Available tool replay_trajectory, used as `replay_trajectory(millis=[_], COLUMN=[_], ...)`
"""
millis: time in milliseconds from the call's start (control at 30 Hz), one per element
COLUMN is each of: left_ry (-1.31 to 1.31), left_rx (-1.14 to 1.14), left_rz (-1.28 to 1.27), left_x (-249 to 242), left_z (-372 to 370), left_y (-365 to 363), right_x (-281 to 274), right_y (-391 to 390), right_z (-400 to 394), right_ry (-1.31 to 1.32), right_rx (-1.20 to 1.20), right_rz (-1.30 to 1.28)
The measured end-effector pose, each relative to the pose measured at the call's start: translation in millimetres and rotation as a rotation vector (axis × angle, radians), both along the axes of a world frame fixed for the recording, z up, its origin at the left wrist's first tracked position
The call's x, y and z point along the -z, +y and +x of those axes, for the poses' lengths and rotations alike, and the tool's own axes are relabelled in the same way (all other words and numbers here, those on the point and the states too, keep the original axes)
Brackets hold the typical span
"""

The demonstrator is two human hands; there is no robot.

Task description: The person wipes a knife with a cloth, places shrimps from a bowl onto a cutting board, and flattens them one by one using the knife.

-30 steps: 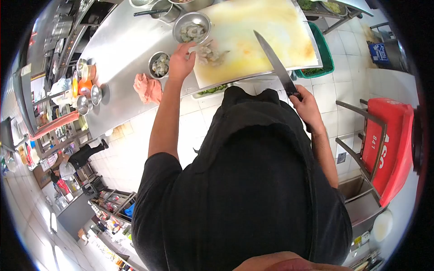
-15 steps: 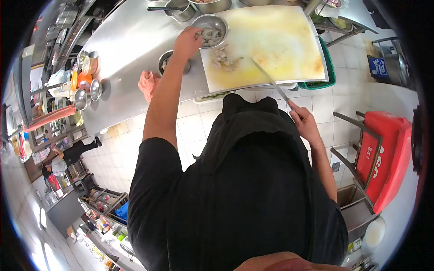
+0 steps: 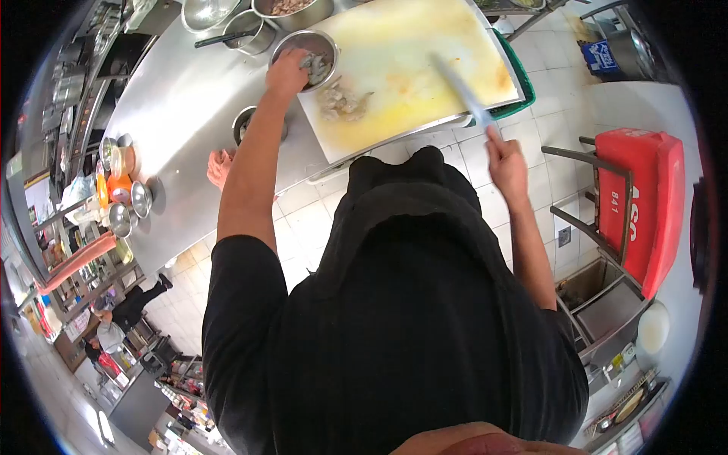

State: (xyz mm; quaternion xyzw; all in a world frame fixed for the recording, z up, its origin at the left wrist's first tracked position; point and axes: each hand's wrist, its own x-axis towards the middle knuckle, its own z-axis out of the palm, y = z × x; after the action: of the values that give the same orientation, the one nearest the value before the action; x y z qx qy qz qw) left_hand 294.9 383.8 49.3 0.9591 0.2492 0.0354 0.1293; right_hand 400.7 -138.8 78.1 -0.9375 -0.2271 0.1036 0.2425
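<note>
My left hand reaches into a metal bowl of grey raw shrimp. Its fingers curl in at the shrimp, with the tips partly hidden. In my right fist is a knife, its blurred blade pointing away over the right part of a large, yellow-stained white cutting board. A small pile of pale shrimp lies on the board's left side, just in front of the bowl. Behind my left forearm sits a smaller metal bowl, partly covered.
A crumpled pink cloth lies at the table edge left of my forearm. Behind the bowl stand a pan with a dark handle and a metal pot. A green crate shows beyond the board. A red chair is at right.
The knife has swung away from the shrimp pile toward the right of the board. My left hand has gone deeper into the bowl. The whole view has shifted with my head.
</note>
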Motion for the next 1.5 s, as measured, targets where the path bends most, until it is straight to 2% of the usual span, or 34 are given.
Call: replay_trajectory(millis=[67,133,200,300,367,500,533,600,700,767,867,1000,1067,1200,1367,1433,1467,1500], left_ry=[0.026,0.038,0.032,0.035,-0.025,-0.299,-0.372,-0.467,-0.517,-0.55,-0.57,-0.419,-0.381,-0.219,-0.126,-0.113,-0.103,-0.093], left_rx=[-0.038,-0.057,-0.056,-0.037,-0.051,-0.097,-0.102,-0.132,-0.124,-0.07,0.04,0.03,0.09,0.206,0.293,0.343,0.373,0.401], left_rz=[-0.036,-0.065,-0.089,-0.074,-0.105,-0.161,-0.177,-0.222,-0.263,-0.256,-0.322,-0.258,-0.192,-0.136,-0.148,-0.145,-0.147,-0.148], left_x=[2.5,12.5,28.3,18.2,2.4,-14.7,-21.3,-35.6,-51.3,-55.4,-44.3,-50.2,-36.7,-14.7,-4.6,-6.2,-7.5,-10.1], left_z=[5.6,7.5,7.7,6.2,3.0,0.3,-2.4,-0.4,4.0,11.9,28.8,55.2,67.2,82.9,88.6,87.5,86.6,86.1], left_y=[1.5,9.1,21.0,17.9,9.6,-0.7,-5.9,-21.5,-43.2,-58.1,-75.1,-124.9,-142.0,-182.6,-205.8,-206.5,-205.9,-205.7], right_x=[-10.6,-24.6,-17.7,12.5,5.8,1.5,-9.0,-10.6,17.2,11.7,25.3,15.1,27.6,14.3,104.6,194.0,216.5,298.8], right_y=[8.7,25.6,31.5,24.3,17.9,24.5,32.6,45.7,32.9,20.9,-5.5,-31.3,-42.6,-58.3,-83.3,-112.0,-122.7,-143.9], right_z=[-32.9,-54.8,-43.9,3.2,27.4,-2.9,-17.9,-26.0,7.1,43.5,96.9,146.0,171.6,191.9,214.7,212.3,197.4,187.1], right_ry=[0.069,0.154,0.138,0.002,-0.093,0.015,0.054,0.104,0.028,-0.018,-0.117,-0.126,0.171,0.768,0.97,1.175,1.211,1.335], right_rx=[-0.155,-0.173,-0.098,0.06,0.163,-0.029,-0.096,-0.102,-0.013,0.062,0.172,0.259,0.354,0.391,0.467,0.35,0.559,0.993], right_rz=[0.011,0.0,-0.017,0.005,-0.018,-0.053,0.008,-0.007,-0.006,-0.043,-0.077,-0.063,0.249,0.809,1.036,1.075,0.871,0.833])
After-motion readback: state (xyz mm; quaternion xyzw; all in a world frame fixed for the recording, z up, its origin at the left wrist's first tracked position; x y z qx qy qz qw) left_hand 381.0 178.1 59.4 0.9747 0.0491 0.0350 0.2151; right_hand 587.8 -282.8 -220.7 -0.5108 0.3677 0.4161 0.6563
